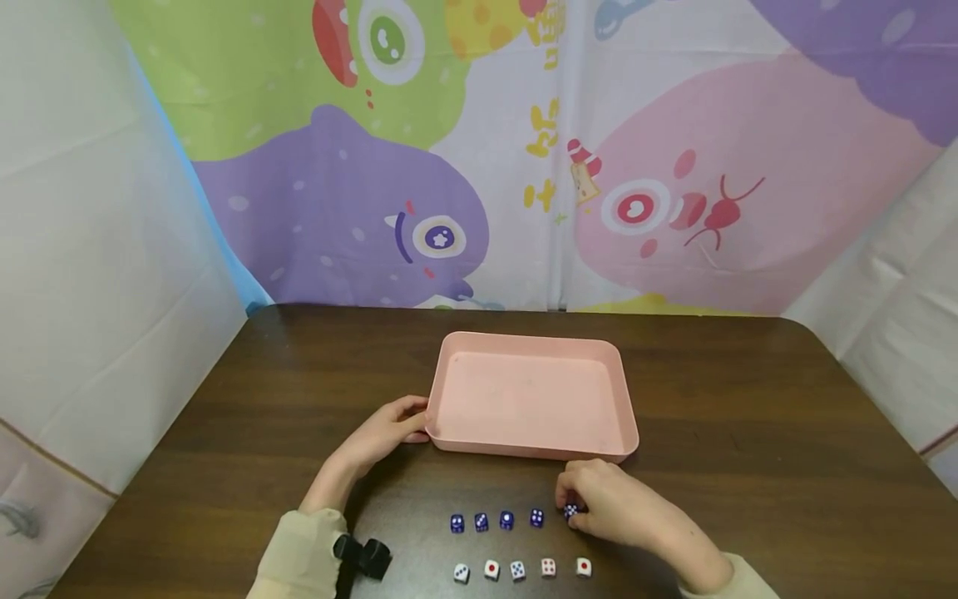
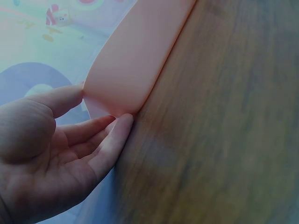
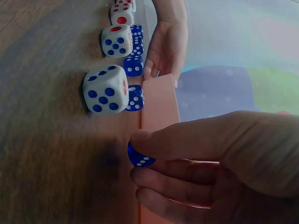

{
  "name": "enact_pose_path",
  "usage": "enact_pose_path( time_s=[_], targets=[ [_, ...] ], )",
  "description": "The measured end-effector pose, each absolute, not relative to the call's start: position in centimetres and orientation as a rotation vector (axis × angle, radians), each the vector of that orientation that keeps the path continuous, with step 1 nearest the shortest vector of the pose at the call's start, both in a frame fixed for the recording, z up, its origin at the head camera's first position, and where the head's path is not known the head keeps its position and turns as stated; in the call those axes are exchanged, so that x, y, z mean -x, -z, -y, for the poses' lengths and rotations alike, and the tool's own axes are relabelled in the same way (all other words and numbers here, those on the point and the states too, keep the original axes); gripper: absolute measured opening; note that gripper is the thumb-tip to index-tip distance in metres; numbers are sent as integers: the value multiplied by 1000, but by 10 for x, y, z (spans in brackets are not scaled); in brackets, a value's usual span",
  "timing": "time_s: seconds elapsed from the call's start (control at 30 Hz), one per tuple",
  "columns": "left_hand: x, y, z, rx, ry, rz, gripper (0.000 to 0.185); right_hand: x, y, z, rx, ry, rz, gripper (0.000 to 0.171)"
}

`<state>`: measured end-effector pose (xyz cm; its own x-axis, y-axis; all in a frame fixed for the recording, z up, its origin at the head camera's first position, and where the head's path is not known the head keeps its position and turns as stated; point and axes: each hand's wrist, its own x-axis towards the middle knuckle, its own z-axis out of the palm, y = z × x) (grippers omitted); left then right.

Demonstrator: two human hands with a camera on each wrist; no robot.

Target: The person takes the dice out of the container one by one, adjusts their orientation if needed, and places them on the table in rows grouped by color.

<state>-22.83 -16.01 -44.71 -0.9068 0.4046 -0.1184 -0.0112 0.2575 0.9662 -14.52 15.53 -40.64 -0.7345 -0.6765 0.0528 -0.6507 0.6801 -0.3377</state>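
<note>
My right hand [image 1: 609, 497] pinches a blue die [image 3: 141, 158] with white dots between thumb and fingers, at the right end of a row of blue dice [image 1: 506, 520] in the head view. Just beyond that hand lies a shallow pink tray [image 1: 531, 399] with nothing in it. At the tray's near left corner, my left hand [image 1: 391, 426] grips it, thumb at the rim and fingertips low on the outer wall, as the left wrist view shows. Nearer to me, a row of white dice [image 1: 518, 571] with red or blue dots runs roughly parallel to the blue ones.
Everything stands on a dark brown wooden table [image 1: 748, 433]. Behind its far edge hangs a cartoon-printed curtain [image 1: 337, 216], with white cloth [image 1: 97, 208] on the left side. A black strap mount [image 1: 364, 556] sits on my left sleeve.
</note>
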Motion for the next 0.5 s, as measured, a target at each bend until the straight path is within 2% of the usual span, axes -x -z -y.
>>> enact_pose_path(
  time_s=[0.5],
  targets=[
    [229, 447, 161, -409, -1674, -2186, 45, 142, 408, -153, 1105, 475, -2774, 15]
  ],
)
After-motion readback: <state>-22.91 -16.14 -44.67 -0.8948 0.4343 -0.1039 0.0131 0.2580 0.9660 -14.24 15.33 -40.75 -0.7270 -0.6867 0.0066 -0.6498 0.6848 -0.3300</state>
